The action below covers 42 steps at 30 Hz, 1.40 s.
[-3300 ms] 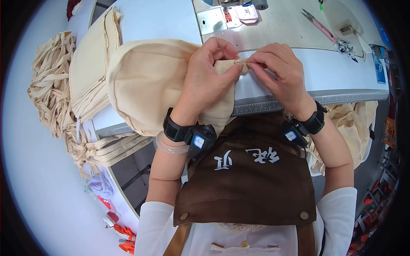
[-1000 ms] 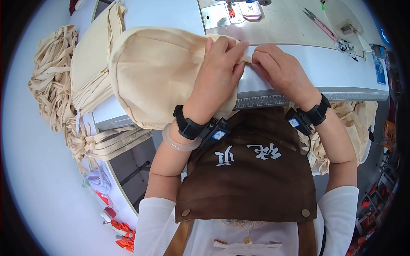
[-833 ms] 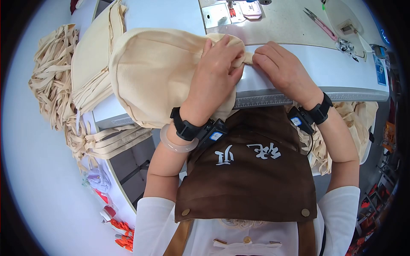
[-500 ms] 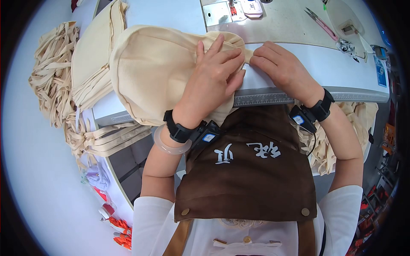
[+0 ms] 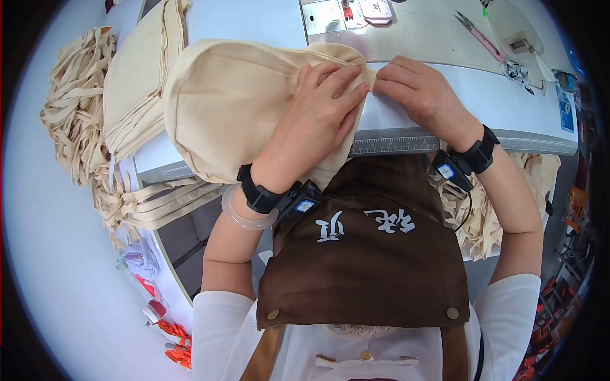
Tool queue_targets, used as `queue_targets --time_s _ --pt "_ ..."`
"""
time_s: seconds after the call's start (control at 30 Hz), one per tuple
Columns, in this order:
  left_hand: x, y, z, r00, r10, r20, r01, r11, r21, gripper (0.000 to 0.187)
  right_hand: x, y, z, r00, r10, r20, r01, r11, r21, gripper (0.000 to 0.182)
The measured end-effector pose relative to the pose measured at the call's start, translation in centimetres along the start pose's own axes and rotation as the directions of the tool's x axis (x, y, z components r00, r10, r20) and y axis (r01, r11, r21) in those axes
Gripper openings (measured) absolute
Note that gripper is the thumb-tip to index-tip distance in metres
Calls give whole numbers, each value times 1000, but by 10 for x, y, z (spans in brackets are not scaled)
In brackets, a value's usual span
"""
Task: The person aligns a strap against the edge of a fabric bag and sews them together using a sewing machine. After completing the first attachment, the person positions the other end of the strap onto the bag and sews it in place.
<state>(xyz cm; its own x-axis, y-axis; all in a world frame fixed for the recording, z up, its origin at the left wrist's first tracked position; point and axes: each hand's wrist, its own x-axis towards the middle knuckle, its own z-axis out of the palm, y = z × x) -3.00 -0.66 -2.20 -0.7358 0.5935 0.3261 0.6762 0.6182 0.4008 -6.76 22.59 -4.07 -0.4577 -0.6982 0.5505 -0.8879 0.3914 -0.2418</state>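
Observation:
A cream fabric bag [image 5: 222,105] lies across the table's front edge, its lower part hanging over. My left hand [image 5: 321,108] rests on the bag's right part, fingers pressed on the folded cloth near the rim. My right hand [image 5: 416,89] is just to the right of it, its thumb and fingers pinched on a small cream strap end that sticks out from the bag's edge. The fingertips of both hands are close together but apart.
A sewing machine's plate [image 5: 324,18] is at the top, with pink-handled snips [image 5: 480,39] to its right. Stacked cream cloth [image 5: 143,70] and bundled straps [image 5: 73,108] lie left. A ruler strip [image 5: 394,145] runs along the table edge. More cream cloth [image 5: 480,222] is below right.
The fingers of my left hand have drawn closer together and its index fingertip has moved toward my right hand. The bag's folded rim has shifted slightly. My right hand keeps its pinch.

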Motion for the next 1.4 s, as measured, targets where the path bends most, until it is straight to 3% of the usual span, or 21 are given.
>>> queue_targets --time_s 0.13,0.2,0.33,0.43,0.53,0.63,0.73,0.83,0.93,1.17,1.4 --pt "-5 4 3 1000 -6 10 5 998 63 33 -1 -1 -1 995 102 -9 -100 986 132 8" --pt "-6 4 5 1000 -11 12 10 996 87 35 -2 -7 -1 967 248 -55 -230 948 221 7" --pt "-6 7 8 999 -38 28 35 991 129 45 6 -6 5 832 553 -35 -523 805 280 17" --pt "-7 11 9 998 -49 34 43 984 172 46 29 3 7 728 681 79 -653 653 385 14" --pt "-3 19 7 999 -42 27 33 966 258 46 52 11 8 771 622 133 -636 743 210 21" --pt "-3 20 8 1000 -6 27 -3 950 312 40 54 29 23 792 571 217 -610 757 234 21" --pt "-5 20 10 1000 -19 12 15 968 249 37 43 37 26 803 578 144 -593 750 294 17" --pt "-6 21 10 999 -36 -7 36 972 233 37 34 33 24 805 585 96 -592 786 176 10" --pt "-8 21 14 997 -38 -64 51 973 224 33 27 26 29 889 454 -66 -452 891 39 5" --pt "-1 6 17 993 -48 -106 51 998 33 25 27 25 30 904 418 -85 -417 908 26 6" --pt "3 -3 26 988 14 -155 -10 1000 22 22 26 23 27 914 398 -81 -397 917 32 7"
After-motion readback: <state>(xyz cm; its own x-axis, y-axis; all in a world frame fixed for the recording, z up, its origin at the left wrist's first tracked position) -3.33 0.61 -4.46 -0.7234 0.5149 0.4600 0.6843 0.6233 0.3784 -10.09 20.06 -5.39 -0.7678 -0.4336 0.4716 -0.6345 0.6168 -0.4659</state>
